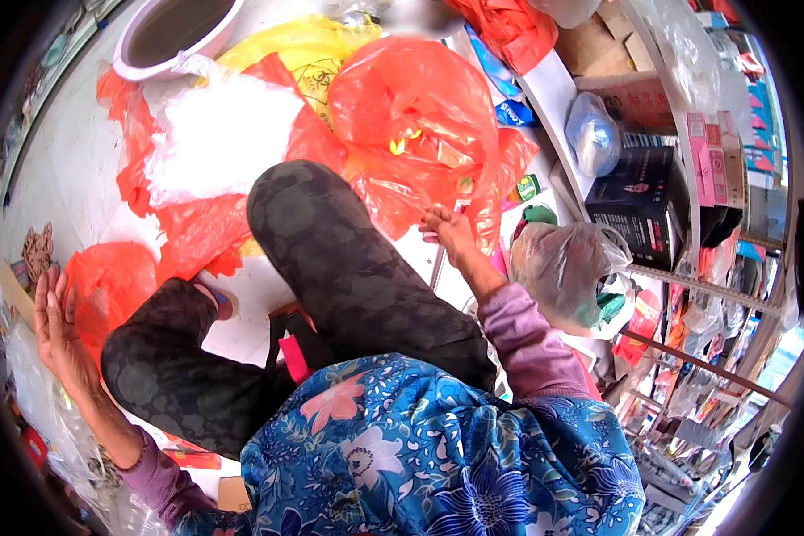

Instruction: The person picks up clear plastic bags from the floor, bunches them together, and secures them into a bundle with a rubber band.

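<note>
My left hand (pixel 63 328) is raised at the far left with its fingers extended, and nothing is in it. Beside it is a small red plastic bag (pixel 117 285). My right hand (pixel 452 234) reaches past my right knee, its fingers loosely bent and apart, with no held thing visible. Just beyond its fingers bulges a large red plastic bag (pixel 402 87); whether they touch is hard to tell. Yellow bits (pixel 402 143) show at that bag. A bright white bundle (pixel 221 134), overexposed, lies on red plastic in front of my knees.
A basin of dark liquid (pixel 174 33) stands at the upper left, near a yellow plastic bag (pixel 315 67). On my right are a filled grey plastic bag (pixel 563 268) and shelving (pixel 556 94) with a black box (pixel 636 208). Clear plastic (pixel 47 409) lines the left side.
</note>
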`<state>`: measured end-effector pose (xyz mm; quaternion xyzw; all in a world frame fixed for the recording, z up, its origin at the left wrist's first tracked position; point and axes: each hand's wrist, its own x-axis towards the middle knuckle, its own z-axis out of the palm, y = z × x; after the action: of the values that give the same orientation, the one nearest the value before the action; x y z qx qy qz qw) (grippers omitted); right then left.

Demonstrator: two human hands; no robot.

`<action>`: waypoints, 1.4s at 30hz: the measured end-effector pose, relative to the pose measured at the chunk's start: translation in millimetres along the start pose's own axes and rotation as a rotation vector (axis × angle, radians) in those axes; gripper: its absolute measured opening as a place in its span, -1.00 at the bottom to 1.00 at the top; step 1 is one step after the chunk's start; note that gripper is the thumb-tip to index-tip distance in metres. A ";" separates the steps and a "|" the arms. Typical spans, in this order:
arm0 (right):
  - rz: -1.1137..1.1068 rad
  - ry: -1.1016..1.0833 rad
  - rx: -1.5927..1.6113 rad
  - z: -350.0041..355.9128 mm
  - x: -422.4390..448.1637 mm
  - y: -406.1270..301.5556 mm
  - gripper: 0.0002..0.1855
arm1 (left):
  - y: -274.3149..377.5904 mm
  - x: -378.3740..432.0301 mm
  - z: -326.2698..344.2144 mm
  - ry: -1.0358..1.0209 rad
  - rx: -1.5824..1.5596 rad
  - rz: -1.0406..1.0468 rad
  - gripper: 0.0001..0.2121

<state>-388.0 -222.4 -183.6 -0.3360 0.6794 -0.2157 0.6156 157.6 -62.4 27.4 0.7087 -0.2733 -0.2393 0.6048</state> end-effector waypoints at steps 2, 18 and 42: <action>-0.047 0.049 -0.017 15.5 16.5 -24.8 -0.39 | 21.6 -4.9 28.9 -0.069 0.027 0.014 -0.62; -0.489 0.591 -0.129 74.4 142.5 -82.7 -0.82 | -32.4 0.1 121.5 -0.178 0.117 -0.237 -0.68; -0.843 0.142 0.454 -34.0 168.4 -429.5 -0.86 | -16.5 -4.1 120.4 -0.210 0.142 -0.253 -0.75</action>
<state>-342.2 -640.6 8.5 -0.4236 0.4599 -0.6118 0.4844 75.6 -145.2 -7.4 0.7496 -0.2596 -0.3663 0.4863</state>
